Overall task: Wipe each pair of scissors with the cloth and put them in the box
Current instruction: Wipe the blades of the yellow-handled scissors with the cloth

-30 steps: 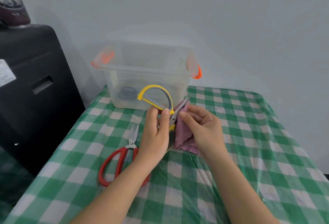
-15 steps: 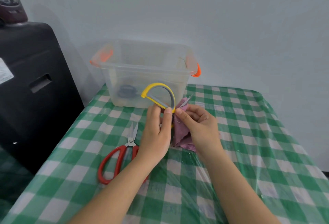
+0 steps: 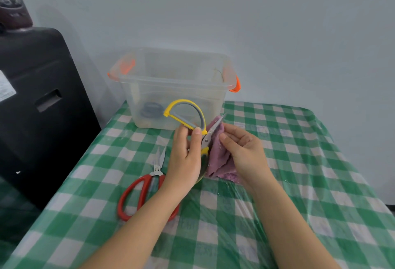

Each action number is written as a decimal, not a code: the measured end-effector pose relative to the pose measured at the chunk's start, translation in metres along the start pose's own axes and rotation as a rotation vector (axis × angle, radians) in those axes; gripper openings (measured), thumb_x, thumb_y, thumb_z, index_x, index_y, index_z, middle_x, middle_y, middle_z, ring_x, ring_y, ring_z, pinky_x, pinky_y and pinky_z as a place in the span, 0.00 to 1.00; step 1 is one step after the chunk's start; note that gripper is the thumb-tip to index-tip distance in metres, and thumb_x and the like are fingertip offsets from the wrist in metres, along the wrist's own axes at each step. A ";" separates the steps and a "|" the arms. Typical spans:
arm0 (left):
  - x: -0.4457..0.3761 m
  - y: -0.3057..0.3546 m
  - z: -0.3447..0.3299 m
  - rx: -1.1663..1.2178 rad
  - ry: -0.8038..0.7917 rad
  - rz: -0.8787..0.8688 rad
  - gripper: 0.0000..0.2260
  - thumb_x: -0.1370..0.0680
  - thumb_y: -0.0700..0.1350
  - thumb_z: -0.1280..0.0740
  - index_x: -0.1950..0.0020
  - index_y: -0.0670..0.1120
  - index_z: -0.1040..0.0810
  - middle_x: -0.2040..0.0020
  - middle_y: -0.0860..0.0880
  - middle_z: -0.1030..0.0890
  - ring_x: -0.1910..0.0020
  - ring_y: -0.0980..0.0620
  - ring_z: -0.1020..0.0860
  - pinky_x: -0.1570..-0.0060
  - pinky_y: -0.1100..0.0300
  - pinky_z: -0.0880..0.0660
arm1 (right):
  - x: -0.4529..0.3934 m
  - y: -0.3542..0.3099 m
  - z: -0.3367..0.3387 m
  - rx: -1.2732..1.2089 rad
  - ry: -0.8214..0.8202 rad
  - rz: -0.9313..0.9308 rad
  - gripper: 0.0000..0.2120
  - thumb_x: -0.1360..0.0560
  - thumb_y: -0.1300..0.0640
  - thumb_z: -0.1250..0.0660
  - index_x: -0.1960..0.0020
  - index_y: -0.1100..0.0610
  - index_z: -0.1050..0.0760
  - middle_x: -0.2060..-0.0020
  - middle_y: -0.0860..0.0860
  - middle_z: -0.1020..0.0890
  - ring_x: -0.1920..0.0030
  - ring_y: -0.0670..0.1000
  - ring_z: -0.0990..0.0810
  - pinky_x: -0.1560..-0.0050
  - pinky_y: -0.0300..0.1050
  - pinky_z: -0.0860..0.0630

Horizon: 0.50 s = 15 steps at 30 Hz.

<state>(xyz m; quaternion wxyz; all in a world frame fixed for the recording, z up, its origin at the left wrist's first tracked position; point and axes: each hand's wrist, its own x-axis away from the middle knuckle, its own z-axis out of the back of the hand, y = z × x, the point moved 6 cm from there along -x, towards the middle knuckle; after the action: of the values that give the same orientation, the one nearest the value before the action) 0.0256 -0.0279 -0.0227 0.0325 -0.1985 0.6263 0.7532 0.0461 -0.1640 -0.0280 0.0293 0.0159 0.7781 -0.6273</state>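
- Left hand pinches the yellow-and-grey-handled scissors, blades pointing to 1 o'clock.
- Right hand pinches a crumpled purple cloth against the blades.
- Red-handled scissors lie at 8 o'clock on the green checked tablecloth, partly under the left forearm.
- A clear plastic box with orange latches stands at 11 o'clock, dark-handled scissors inside.

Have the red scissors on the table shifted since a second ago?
No. The red scissors lie in the same spot on the checked tablecloth, blades toward the clear box.

Head-worn view, forward-down, close over the table
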 end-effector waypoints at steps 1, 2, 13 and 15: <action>0.000 0.000 0.000 0.005 0.004 0.005 0.07 0.17 0.49 0.44 0.54 0.54 0.30 0.61 0.53 0.31 0.64 0.56 0.31 0.60 0.66 0.35 | -0.001 0.000 0.000 0.001 -0.009 0.003 0.13 0.21 0.69 0.38 0.39 0.63 0.22 0.47 0.58 0.16 0.42 0.58 0.19 0.37 0.54 0.24; 0.000 0.000 0.001 0.008 0.007 0.008 0.07 0.17 0.49 0.44 0.54 0.54 0.30 0.60 0.53 0.31 0.65 0.56 0.31 0.60 0.66 0.34 | -0.001 -0.001 0.000 0.005 -0.023 0.004 0.13 0.21 0.69 0.38 0.39 0.61 0.22 0.48 0.57 0.15 0.43 0.57 0.18 0.38 0.53 0.24; 0.002 0.003 -0.005 -0.032 -0.042 -0.052 0.08 0.19 0.56 0.44 0.56 0.56 0.33 0.53 0.45 0.27 0.59 0.53 0.28 0.58 0.68 0.32 | 0.002 -0.003 -0.004 -0.098 0.037 0.037 0.15 0.31 0.66 0.27 0.45 0.63 0.23 0.59 0.55 0.15 0.59 0.51 0.17 0.51 0.46 0.20; 0.002 0.002 -0.005 -0.039 -0.045 -0.081 0.12 0.22 0.61 0.46 0.54 0.55 0.32 0.53 0.45 0.27 0.58 0.52 0.27 0.56 0.66 0.31 | 0.003 -0.003 -0.005 -0.084 0.042 0.050 0.11 0.29 0.67 0.28 0.47 0.62 0.22 0.60 0.54 0.15 0.60 0.49 0.17 0.54 0.43 0.20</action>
<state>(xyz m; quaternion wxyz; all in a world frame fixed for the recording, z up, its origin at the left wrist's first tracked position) 0.0244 -0.0336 -0.0219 0.0732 -0.2072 0.6020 0.7676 0.0432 -0.1602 -0.0245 0.0291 0.0473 0.8035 -0.5927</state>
